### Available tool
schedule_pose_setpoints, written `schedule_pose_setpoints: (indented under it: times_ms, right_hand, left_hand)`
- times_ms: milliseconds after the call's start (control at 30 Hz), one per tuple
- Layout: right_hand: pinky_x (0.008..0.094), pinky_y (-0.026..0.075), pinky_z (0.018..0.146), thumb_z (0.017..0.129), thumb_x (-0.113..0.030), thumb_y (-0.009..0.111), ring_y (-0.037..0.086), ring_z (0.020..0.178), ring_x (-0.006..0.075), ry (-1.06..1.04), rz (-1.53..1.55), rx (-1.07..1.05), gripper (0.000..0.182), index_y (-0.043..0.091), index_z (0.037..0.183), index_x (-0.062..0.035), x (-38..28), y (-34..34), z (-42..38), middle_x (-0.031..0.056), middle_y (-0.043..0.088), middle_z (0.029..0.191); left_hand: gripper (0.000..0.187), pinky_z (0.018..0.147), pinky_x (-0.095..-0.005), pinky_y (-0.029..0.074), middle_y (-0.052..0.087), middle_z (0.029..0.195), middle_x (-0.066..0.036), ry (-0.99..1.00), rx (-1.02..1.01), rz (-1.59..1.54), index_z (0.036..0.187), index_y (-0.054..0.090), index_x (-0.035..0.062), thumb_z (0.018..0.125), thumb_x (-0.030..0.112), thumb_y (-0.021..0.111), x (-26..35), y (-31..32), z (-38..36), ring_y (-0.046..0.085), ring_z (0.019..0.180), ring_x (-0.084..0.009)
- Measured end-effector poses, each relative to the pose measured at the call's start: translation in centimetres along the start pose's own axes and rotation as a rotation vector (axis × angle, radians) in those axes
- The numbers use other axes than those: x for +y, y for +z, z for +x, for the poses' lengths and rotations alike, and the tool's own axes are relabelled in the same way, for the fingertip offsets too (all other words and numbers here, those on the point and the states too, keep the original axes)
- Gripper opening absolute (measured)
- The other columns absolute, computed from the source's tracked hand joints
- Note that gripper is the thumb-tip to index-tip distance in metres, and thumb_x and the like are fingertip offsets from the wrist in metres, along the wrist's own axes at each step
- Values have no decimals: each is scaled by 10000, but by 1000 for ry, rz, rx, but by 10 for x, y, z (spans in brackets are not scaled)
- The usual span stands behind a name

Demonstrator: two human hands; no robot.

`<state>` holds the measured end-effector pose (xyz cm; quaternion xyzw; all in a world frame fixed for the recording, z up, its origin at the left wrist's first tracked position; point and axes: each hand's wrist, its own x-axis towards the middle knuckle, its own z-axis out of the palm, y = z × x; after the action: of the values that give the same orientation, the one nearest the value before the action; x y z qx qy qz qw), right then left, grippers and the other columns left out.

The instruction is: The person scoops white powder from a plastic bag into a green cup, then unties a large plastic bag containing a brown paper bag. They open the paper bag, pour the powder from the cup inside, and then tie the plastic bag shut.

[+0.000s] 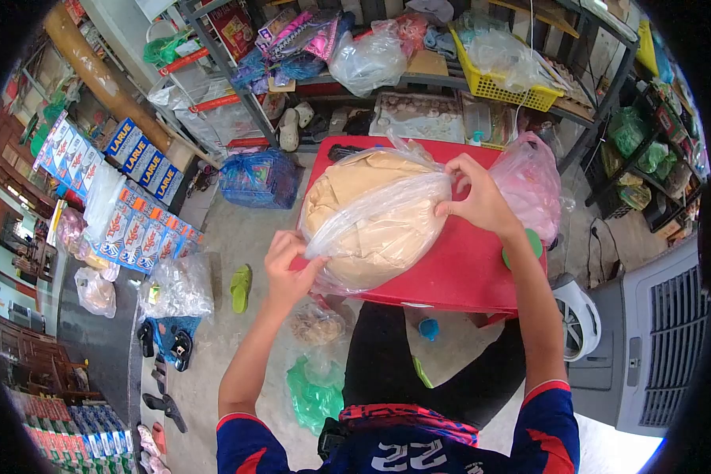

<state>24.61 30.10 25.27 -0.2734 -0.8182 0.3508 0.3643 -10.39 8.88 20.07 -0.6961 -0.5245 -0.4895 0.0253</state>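
Note:
A large clear plastic bag point(375, 217) with smooth tan contents lies on the red table point(482, 268) in front of me. My left hand point(290, 267) pinches the bag's near left edge between thumb and fingers. At its right end, my right hand point(478, 193) has thumb and fingers curled in a pinch on the clear plastic. A folded band of plastic runs across the bag between both hands. Behind my right forearm, a green round lid point(523, 248) shows in part on the table.
A pink plastic bag point(527, 186) sits at the table's right side. Beyond stands a shelf with a yellow basket point(505, 79). A blue-wrapped bundle point(259, 178), a green slipper point(240, 287) and a green bag point(314, 395) lie on the floor. An air cooler point(648, 340) stands at right.

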Motion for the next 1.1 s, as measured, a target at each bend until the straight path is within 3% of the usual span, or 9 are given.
schedule_pose_setpoints:
  times_ms: [67, 167, 267, 367, 533, 667, 767, 867, 1100]
  right_hand:
    - [326, 480, 847, 654, -245, 1010, 562, 952, 180, 0, -47, 53, 617, 593, 1064, -49, -8, 1, -4, 36, 588, 1022]
    - [333, 452, 752, 717, -130, 942, 538, 866, 177, -97, -92, 17, 455, 585, 984, -40, 6, 0, -4, 38, 602, 1033]
    - [342, 478, 762, 772, -44, 855, 579, 863, 225, -162, -190, -50, 314, 553, 857, -30, 17, 1, -12, 75, 603, 1014]
    - [376, 514, 835, 801, -15, 769, 621, 938, 285, -191, -157, -39, 220, 551, 836, -24, 3, 1, -28, 104, 587, 987]
    - [435, 545, 850, 819, -46, 770, 633, 984, 332, -284, -268, -23, 196, 610, 932, -32, 2, 6, -41, 127, 597, 1041]
    - [450, 563, 857, 825, -77, 795, 618, 1041, 340, -299, -353, 4, 288, 630, 1060, -65, -11, 11, -47, 132, 579, 1105]
    - [463, 575, 843, 820, -107, 826, 606, 1070, 352, -304, -398, 5, 356, 626, 1114, -92, -11, 15, -52, 131, 564, 1154]
    - [454, 583, 824, 801, -140, 853, 615, 1088, 348, -276, -456, -81, 344, 638, 1065, -95, -9, 13, -54, 126, 563, 1171]
    - [429, 611, 859, 770, -128, 824, 631, 1165, 339, -463, -673, 43, 225, 665, 922, -80, 8, 29, -78, 123, 605, 1183]
  left_hand:
    - [363, 769, -408, 504, 604, 845, -133, 16, 16, 29, 828, 605, 4, 722, 109, 936, 8, 0, 0, 612, 834, -332]
    - [406, 756, -409, 495, 611, 893, -138, -20, -51, 88, 857, 606, 16, 703, 143, 959, 30, -8, 9, 599, 828, -339]
    - [538, 729, -451, 496, 627, 919, -145, -110, -56, 126, 888, 608, 11, 650, 299, 995, 50, -4, 14, 609, 832, -371]
    - [545, 749, -451, 502, 614, 933, -142, -21, -66, 168, 875, 601, 15, 641, 298, 1003, 48, -2, 10, 608, 875, -364]
    - [468, 797, -445, 520, 604, 904, -128, 110, -21, 177, 874, 605, 36, 666, 207, 988, 41, 7, -6, 612, 907, -350]
    - [458, 889, -474, 546, 605, 893, -120, 231, 53, 212, 911, 618, 47, 679, 201, 981, 30, 18, -15, 615, 908, -346]
    - [453, 964, -537, 541, 604, 890, -103, 131, 33, 170, 949, 630, 52, 700, 215, 971, 54, 10, -6, 618, 903, -345]
    - [444, 980, -572, 524, 596, 883, -83, 211, 9, 236, 972, 637, 65, 713, 226, 960, 51, 11, -2, 622, 896, -333]
    - [304, 927, -520, 538, 596, 872, -50, 410, 29, 319, 841, 618, 91, 675, 75, 872, 27, 26, -37, 630, 882, -305]
